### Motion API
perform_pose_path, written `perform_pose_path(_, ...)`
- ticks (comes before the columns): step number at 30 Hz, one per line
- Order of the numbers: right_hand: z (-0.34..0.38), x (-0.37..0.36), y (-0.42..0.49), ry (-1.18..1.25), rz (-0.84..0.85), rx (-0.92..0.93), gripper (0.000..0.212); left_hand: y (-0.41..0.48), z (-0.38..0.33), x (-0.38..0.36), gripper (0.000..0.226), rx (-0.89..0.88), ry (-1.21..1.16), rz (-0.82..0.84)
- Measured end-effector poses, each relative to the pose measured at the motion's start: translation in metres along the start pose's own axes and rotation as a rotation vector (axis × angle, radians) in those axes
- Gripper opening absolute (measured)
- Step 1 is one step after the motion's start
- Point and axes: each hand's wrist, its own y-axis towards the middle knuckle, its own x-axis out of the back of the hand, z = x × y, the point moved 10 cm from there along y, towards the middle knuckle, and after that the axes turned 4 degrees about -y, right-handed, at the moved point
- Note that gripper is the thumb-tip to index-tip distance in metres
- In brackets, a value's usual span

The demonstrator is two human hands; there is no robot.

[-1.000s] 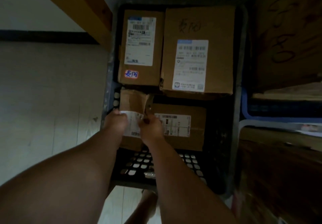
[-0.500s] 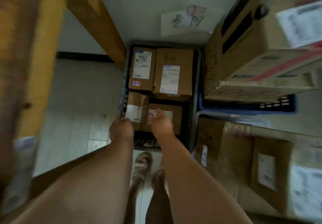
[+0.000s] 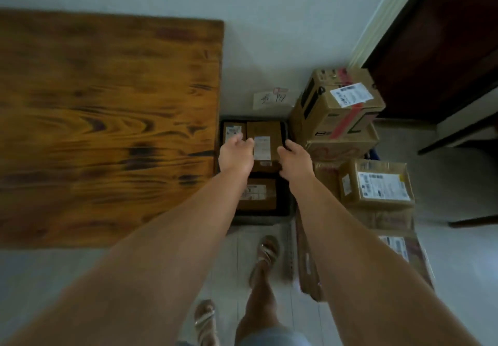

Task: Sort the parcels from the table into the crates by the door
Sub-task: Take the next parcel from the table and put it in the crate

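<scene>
A black crate [image 3: 286, 205] stands on the floor against the wall, right of the wooden table [image 3: 107, 119]. It holds several brown cardboard parcels with white labels, among them a large one [image 3: 265, 132] at the back and another [image 3: 257, 193] at the front. My left hand [image 3: 235, 154] and my right hand [image 3: 295, 161] hover above the crate with fingers loosely apart and nothing in them. Both forearms stretch out in front of me and hide part of the crate.
To the right, stacked cardboard boxes [image 3: 342, 108] and further parcels [image 3: 376, 184] fill other crates beside a dark wooden door [image 3: 442, 43]. A handwritten paper label [image 3: 272, 99] is stuck on the wall above the black crate. My sandalled feet [image 3: 265, 254] stand on light floor tiles.
My hands have let go of the small parcel in the crate and risen. My head has lifted far back, so the table top and door now show.
</scene>
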Motion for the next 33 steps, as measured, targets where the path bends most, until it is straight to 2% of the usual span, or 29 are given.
perform_pose_path(3,0.022,0.001,-0.052,0.068,-0.03,0.112,0.043,-0.038,-0.033,0.029,0.045,-0.136,-0.012,0.085)
perform_pose_path(10,0.079,-0.018,-0.137,0.057,-0.051,0.237,0.048,-0.096,-0.083,0.109,0.046,-0.296,-0.063,0.11)
perform_pose_path(13,0.099,-0.043,-0.163,0.064,-0.017,0.284,0.046,-0.105,-0.088,0.151,0.045,-0.321,-0.116,0.059)
perform_pose_path(16,0.118,-0.076,-0.19,0.059,0.054,0.349,0.027,-0.111,-0.087,0.2,0.043,-0.333,-0.158,-0.031)
perform_pose_path(18,0.131,-0.102,-0.203,0.036,0.082,0.394,0.037,-0.112,-0.084,0.232,0.042,-0.336,-0.184,-0.058)
perform_pose_path(20,0.142,-0.132,-0.218,0.003,0.101,0.418,0.044,-0.114,-0.082,0.268,0.042,-0.348,-0.196,-0.085)
perform_pose_path(24,0.169,-0.21,-0.253,-0.025,0.169,0.497,0.042,-0.108,-0.083,0.356,0.042,-0.38,-0.212,-0.17)
perform_pose_path(33,0.229,-0.435,-0.328,0.023,0.294,0.578,0.043,-0.068,-0.084,0.602,0.044,-0.425,-0.175,-0.3)
